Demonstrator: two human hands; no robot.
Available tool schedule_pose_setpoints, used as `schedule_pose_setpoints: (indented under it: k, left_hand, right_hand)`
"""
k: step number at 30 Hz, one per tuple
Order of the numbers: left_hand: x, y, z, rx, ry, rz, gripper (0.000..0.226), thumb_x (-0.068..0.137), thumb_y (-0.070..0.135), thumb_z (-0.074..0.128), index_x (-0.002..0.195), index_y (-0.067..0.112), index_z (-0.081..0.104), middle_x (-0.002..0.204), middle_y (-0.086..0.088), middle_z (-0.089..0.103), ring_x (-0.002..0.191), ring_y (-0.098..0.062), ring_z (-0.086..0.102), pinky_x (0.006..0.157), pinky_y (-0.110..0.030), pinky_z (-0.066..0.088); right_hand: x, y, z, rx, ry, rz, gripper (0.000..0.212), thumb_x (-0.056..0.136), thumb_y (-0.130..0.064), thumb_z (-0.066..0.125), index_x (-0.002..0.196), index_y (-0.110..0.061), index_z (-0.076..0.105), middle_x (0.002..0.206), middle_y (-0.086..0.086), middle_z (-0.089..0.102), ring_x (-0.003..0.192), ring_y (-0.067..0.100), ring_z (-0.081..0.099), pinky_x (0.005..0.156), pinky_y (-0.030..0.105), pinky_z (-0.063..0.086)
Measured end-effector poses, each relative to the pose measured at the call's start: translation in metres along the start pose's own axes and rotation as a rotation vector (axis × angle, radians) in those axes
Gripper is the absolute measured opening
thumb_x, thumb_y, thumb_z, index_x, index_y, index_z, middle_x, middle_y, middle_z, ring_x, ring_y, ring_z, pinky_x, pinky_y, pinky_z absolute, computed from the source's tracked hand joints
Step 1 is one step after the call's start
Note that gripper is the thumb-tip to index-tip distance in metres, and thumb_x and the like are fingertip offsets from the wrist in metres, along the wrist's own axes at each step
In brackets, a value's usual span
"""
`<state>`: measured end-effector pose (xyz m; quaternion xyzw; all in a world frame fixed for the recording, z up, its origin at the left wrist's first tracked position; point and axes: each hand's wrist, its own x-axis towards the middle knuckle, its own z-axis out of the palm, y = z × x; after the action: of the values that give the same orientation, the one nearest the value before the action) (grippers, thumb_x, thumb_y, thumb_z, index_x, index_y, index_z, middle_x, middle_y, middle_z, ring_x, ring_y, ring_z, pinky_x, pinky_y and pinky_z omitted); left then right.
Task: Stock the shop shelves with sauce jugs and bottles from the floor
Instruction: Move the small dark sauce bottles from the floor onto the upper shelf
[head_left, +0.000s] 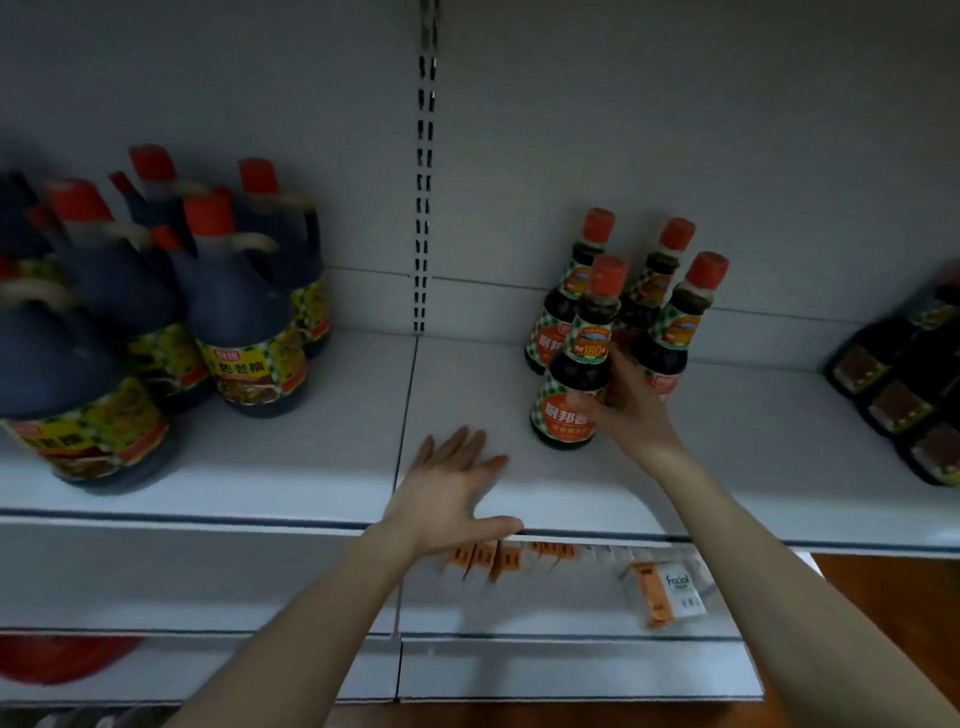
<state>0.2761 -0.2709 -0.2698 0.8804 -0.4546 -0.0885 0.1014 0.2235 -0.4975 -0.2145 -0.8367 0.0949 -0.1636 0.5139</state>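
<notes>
White shop shelving fills the view, its pale back panel (675, 130) split at twelve o'clock by a slotted upright (426, 182). On the main shelf (753, 467), a crowd of big dark sauce jugs (244, 332) with red caps and yellow-green labels stands at nine o'clock. At three o'clock, against the frame edge, lie dark wrapped packs (904, 384), too blurred to read; they may be bundled bottles.

Just right of centre, toward one o'clock, three small sauce bottles (670, 332) with red caps and checked orange labels stand close together near the back. A fourth, the front bottle (576, 374), stands upright on the shelf just before them. The right grip (628, 410) is wrapped round its lower body from the right, thumb across the label.

The left grip (452, 493) is released, palm down and fingers spread over the shelf's front edge at six o'clock, thumb along the lip.

On the lower shelf (519, 618) beneath sits a row of orange-and-white packets (498, 558), with a tissue pack (665, 592) at five o'clock.
</notes>
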Motion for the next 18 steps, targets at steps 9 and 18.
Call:
schedule_pose_setpoints:
  k: [9, 18]
  left_hand:
    - [-0.003, 0.004, 0.0, -0.044, 0.069, -0.007, 0.107, 0.057, 0.091, 0.007, 0.143, 0.032, 0.032, 0.156, -0.002, 0.017, 0.145, -0.02, 0.007, 0.115, -0.043, 0.005]
    - [-0.001, 0.005, 0.0, -0.025, 0.05, -0.044, 0.107, 0.055, 0.092, 0.007, 0.143, 0.035, 0.029, 0.157, 0.003, 0.013, 0.145, -0.014, 0.003, 0.116, -0.039, 0.004]
  right_hand:
    - [-0.014, 0.015, 0.009, 0.157, 0.12, 0.114, 0.09, 0.073, -0.019, 0.077, 0.145, -0.02, 0.024, 0.141, -0.005, 0.044, 0.125, 0.009, 0.046, 0.102, 0.03, 0.042]
    - [-0.014, 0.023, 0.033, 0.093, 0.291, 0.14, 0.062, 0.074, -0.012, 0.076, 0.128, -0.008, 0.045, 0.119, -0.001, 0.055, 0.103, 0.007, 0.051, 0.075, 0.005, 0.04]
